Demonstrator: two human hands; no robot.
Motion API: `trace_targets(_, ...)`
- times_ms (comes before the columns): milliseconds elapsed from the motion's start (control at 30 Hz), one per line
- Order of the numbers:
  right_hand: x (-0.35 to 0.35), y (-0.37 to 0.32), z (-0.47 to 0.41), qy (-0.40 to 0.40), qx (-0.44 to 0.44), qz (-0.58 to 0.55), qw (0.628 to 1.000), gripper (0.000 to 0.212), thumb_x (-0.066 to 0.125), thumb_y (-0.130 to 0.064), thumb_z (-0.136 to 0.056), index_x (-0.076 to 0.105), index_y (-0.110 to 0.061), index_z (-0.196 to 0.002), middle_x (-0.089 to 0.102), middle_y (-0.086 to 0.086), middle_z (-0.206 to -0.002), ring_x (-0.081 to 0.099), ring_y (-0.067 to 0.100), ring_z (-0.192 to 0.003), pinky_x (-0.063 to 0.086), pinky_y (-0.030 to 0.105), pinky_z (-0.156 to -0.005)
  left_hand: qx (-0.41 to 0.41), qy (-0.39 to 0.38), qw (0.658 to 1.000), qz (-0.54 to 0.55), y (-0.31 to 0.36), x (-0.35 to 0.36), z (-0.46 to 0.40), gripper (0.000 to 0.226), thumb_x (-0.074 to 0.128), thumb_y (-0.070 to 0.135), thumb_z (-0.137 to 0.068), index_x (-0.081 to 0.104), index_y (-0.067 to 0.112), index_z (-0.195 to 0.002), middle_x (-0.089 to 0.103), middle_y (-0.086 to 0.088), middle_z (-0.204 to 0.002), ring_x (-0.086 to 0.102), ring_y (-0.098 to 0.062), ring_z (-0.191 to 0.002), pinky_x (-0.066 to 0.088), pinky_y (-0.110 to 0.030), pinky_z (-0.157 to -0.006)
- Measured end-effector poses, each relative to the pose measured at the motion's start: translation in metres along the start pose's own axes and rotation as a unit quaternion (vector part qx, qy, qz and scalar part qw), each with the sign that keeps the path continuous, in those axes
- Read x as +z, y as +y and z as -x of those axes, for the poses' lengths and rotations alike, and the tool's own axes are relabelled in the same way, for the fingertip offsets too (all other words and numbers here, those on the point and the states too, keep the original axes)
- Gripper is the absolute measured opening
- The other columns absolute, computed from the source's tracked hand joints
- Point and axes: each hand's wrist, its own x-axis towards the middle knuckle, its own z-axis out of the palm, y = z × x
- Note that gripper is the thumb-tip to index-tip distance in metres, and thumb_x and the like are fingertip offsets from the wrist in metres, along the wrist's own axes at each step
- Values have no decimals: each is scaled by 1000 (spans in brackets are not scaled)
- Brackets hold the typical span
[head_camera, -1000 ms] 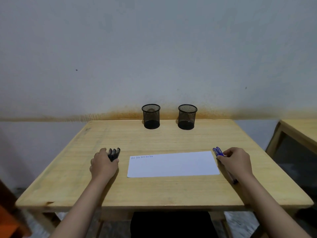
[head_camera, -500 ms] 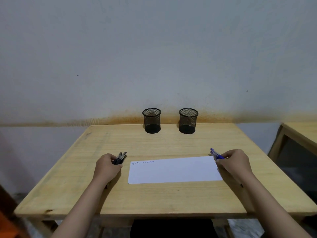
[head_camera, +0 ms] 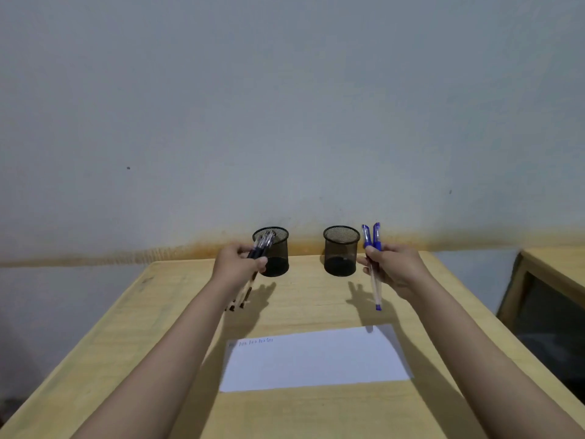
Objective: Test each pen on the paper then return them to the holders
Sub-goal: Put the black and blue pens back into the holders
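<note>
Now, as it stands:
Left hand (head_camera: pixel 238 266): raised above the far part of the table (head_camera: pixel 126 359), fingers curled round a bunch of black pens (head_camera: pixel 257 263); caps up, tips slanting down toward the near left.
Black pens: their capped ends lie in front of the rim of the left holder (head_camera: pixel 275 251); none is inside it.
Right hand (head_camera: pixel 394 267): also raised, gripping the blue pens (head_camera: pixel 373 258) almost upright, caps on top, tips pointing down at the table.
Blue pens: just right of the right holder (head_camera: pixel 342 251), outside it.
Holders: two black mesh cups, side by side at the far edge, against the wall (head_camera: pixel 285 106).
Paper (head_camera: pixel 313 359): white sheet flat on the near middle of the table, between the forearms, with a short row of scribbles at its far left corner.
Second table (head_camera: pixel 550 267): at the right edge, only partly seen.
</note>
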Motion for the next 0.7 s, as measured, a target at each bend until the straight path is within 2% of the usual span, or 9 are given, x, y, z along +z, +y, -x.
trace_targets(67, 8, -15, -24, -3, -4, -27, 1000, 8, 51, -2, -95, 59, 1, -95, 65, 13, -81, 64, 18, -67, 52, 29, -63, 18, 4, 999, 32, 20, 18, -18, 29, 69, 1, -79, 58, 1, -106, 67, -12, -86, 67, -10, -60, 54, -23, -60)
trace_targets(200, 22, -37, -72, 25, -47, -66, 996, 15, 45, -1, -96, 54, 0, -108, 69, 14, -92, 69, 16, -72, 52, 27, -61, 30, 21, 998, 60, 40, 46, -62, 35, 73, 11, -77, 58, 6, -108, 68, -15, -102, 67, -25, -85, 53, -34, -76)
trace_targets(333, 39, -40, -109, 79, -109, -62, 989, 12, 42, 0, -97, 50, -6, -104, 68, 14, -100, 69, 23, -83, 55, 36, -81, 52, 65, 991, 103, 46, 64, -103, 38, 68, 13, -83, 53, 4, -117, 67, -8, -107, 63, -18, -89, 48, -26, -75)
trace_targets(433, 51, -32, -137, 115, -150, -54, 981, 11, 42, -3, -97, 48, -8, -104, 67, 10, -101, 69, 22, -92, 53, 34, -85, 97, 138, 979, 113, 46, 69, -124, 34, 62, 11, -87, 49, 4, -117, 61, -4, -104, 58, -15, -89, 42, -22, -75)
trace_targets(533, 61, -12, -156, 126, -174, -3, 977, 9, 45, -6, -96, 48, -14, -99, 69, 8, -101, 68, 21, -94, 53, 35, -87, 116, 177, 971, 110, 34, 75, -143, 32, 58, 10, -89, 45, 5, -118, 56, -2, -101, 54, -16, -92, 39, -24, -80)
trace_targets(633, 67, 10, -163, 129, -186, 82, 971, 7, 54, -12, -93, 49, -16, -98, 69, 12, -98, 67, 24, -88, 52, 35, -76, 99, 180, 975, 91, 14, 83, -154, 31, 55, 11, -91, 42, 6, -118, 55, -4, -102, 53, -19, -92, 39, -27, -79)
trace_targets(700, 69, 21, -161, 131, -199, 136, 962, 11, 56, -18, -92, 49, -16, -101, 68, 7, -91, 64, 23, -81, 52, 41, -81, 81, 171, 979, 70, 3, 88, -157, 32, 53, 12, -92, 40, 5, -120, 54, -5, -103, 54, -22, -93, 41, -31, -79)
